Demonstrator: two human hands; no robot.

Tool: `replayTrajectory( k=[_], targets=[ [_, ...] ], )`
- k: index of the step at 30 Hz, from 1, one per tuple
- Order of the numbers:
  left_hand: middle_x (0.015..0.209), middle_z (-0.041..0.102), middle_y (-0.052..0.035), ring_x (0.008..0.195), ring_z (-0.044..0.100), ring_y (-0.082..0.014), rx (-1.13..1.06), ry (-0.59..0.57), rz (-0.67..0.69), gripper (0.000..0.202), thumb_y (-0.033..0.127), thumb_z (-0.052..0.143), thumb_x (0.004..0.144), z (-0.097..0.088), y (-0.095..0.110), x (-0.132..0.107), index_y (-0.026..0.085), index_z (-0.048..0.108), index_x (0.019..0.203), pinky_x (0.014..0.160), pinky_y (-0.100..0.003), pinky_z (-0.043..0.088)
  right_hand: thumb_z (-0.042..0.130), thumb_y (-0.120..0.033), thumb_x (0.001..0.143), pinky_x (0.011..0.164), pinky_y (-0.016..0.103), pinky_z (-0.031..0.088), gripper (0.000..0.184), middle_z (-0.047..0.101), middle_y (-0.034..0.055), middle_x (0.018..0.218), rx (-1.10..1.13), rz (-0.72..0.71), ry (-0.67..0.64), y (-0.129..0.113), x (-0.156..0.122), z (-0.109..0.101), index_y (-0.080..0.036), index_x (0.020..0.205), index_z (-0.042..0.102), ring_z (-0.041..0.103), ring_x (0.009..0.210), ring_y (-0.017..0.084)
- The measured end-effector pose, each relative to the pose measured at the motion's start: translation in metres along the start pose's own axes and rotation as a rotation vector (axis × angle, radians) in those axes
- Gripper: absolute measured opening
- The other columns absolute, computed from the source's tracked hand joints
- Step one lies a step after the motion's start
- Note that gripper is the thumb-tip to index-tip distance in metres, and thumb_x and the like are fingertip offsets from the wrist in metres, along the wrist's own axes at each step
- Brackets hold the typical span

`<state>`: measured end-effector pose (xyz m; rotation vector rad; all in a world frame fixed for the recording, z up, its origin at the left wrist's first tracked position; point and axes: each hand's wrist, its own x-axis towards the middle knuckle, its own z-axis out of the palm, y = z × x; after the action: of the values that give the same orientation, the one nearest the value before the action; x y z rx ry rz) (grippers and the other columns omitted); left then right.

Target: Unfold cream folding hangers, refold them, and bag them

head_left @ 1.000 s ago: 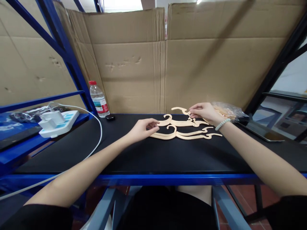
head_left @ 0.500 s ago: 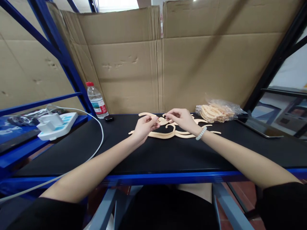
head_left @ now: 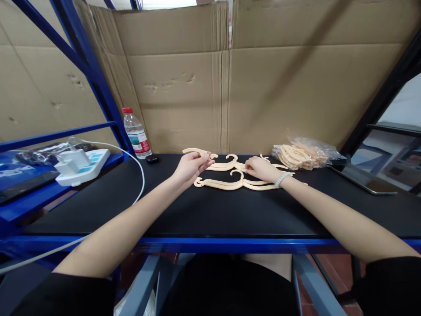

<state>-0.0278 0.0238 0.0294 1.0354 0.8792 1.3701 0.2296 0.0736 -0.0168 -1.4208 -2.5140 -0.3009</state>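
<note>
My left hand point(head_left: 190, 169) pinches a cream-coloured plastic hanger piece point(head_left: 194, 151), a curved arm with a small hooked end, held just over the table. My right hand point(head_left: 263, 169) is to the right, its fingers curled down on the right arm of the rear clothes hanger point(head_left: 223, 166). Those fingertips are partly hidden. In front of it lies another cream clothes hanger point(head_left: 223, 184), flat, hook pointing away, its right arm partly under my right wrist.
A clear bag of cream hanger parts point(head_left: 301, 154) lies at the back right beside a dark tablet-like panel point(head_left: 362, 179). A water bottle point(head_left: 136, 136) and black object point(head_left: 152, 159) stand back left. A white cable point(head_left: 143, 180) runs from the power strip point(head_left: 85, 169). Cardboard point(head_left: 184, 87) closes the back.
My hands have moved apart: the left slightly left with the hanger piece, the right rightward and down to the rear hanger. The rear hanger's hook now shows between them. The view has shifted slightly.
</note>
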Motion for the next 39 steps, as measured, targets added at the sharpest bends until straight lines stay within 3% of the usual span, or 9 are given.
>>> replayTrajectory(
  k=[6,10,14,17,24,30,33,39],
  targets=[
    [0.077,0.068,-0.0072,0.068,0.063,-0.0072,0.030,-0.004,0.031,0.008,-0.003,0.065,0.076,-0.004,0.002,0.001,0.005,0.066,0.076,0.072,-0.018,0.052,0.050,-0.015,0.086,0.067,0.026,0.038,0.010,0.060,0.0093,0.085,0.041,-0.008,0.085,0.003,-0.004,-0.008,-0.015,0.078,0.056,0.054,0.073,0.017],
    [0.077,0.068,-0.0061,0.069,0.062,-0.0070,0.045,-0.045,0.052,0.010,-0.002,0.067,0.073,-0.008,0.002,0.003,0.007,0.068,0.076,0.070,-0.017,0.050,0.049,-0.011,0.082,0.065,0.026,0.040,0.007,0.060,0.0055,0.077,0.220,0.024,0.169,0.002,-0.008,-0.020,-0.016,0.085,0.053,0.054,0.067,0.016],
    [0.073,0.066,-0.0045,0.059,0.055,-0.0036,0.036,-0.090,0.086,0.007,0.003,0.069,0.073,-0.009,0.000,0.005,0.008,0.069,0.078,0.059,-0.014,0.047,0.042,-0.008,0.083,0.069,0.028,0.042,0.031,0.062,0.0081,0.088,0.362,0.024,0.277,0.004,-0.012,-0.032,-0.015,0.113,0.049,0.058,0.075,0.018],
    [0.070,0.064,-0.0028,0.056,0.054,-0.0026,-0.004,-0.087,0.079,0.005,0.003,0.069,0.074,-0.007,0.000,0.001,0.007,0.067,0.076,0.058,-0.012,0.047,0.035,-0.006,0.082,0.071,0.030,0.042,0.037,0.060,0.0089,0.089,0.344,-0.032,0.304,0.005,-0.018,-0.045,-0.014,0.116,0.048,0.057,0.077,0.019],
    [0.072,0.064,-0.0032,0.062,0.059,-0.0056,-0.032,-0.166,-0.020,0.009,0.010,0.070,0.077,-0.013,-0.001,-0.016,0.009,0.062,0.073,0.062,-0.014,0.051,0.040,-0.038,0.094,0.061,0.029,0.038,0.036,0.057,0.0022,0.073,0.384,0.025,0.341,-0.016,-0.036,-0.074,-0.019,0.123,0.051,0.051,0.062,0.016],
    [0.070,0.060,-0.0009,0.064,0.057,-0.0061,0.033,-0.277,0.026,0.020,0.016,0.080,0.066,-0.020,-0.005,-0.018,0.010,0.064,0.076,0.062,-0.015,0.047,0.042,-0.041,0.094,0.056,0.025,0.036,0.033,0.053,-0.0007,0.063,0.583,-0.033,0.291,-0.031,-0.046,-0.084,-0.019,0.108,0.062,0.047,0.057,0.012],
    [0.068,0.058,-0.0005,0.063,0.053,-0.0058,0.039,-0.319,0.047,0.026,0.022,0.083,0.064,-0.020,-0.007,-0.019,0.009,0.066,0.077,0.060,-0.015,0.044,0.044,-0.042,0.093,0.055,0.025,0.035,0.032,0.055,0.0014,0.070,0.683,-0.050,0.271,-0.036,-0.050,-0.089,-0.016,0.093,0.064,0.046,0.060,0.012],
    [0.069,0.054,0.0014,0.063,0.051,-0.0073,-0.029,-0.363,0.039,0.020,0.019,0.078,0.069,-0.019,-0.008,-0.021,0.013,0.060,0.076,0.062,-0.020,0.044,0.046,-0.043,0.092,0.048,0.026,0.028,0.032,0.064,0.0042,0.089,0.696,-0.060,0.261,-0.042,-0.053,-0.091,-0.019,0.092,0.067,0.035,0.052,0.009]
  ],
)
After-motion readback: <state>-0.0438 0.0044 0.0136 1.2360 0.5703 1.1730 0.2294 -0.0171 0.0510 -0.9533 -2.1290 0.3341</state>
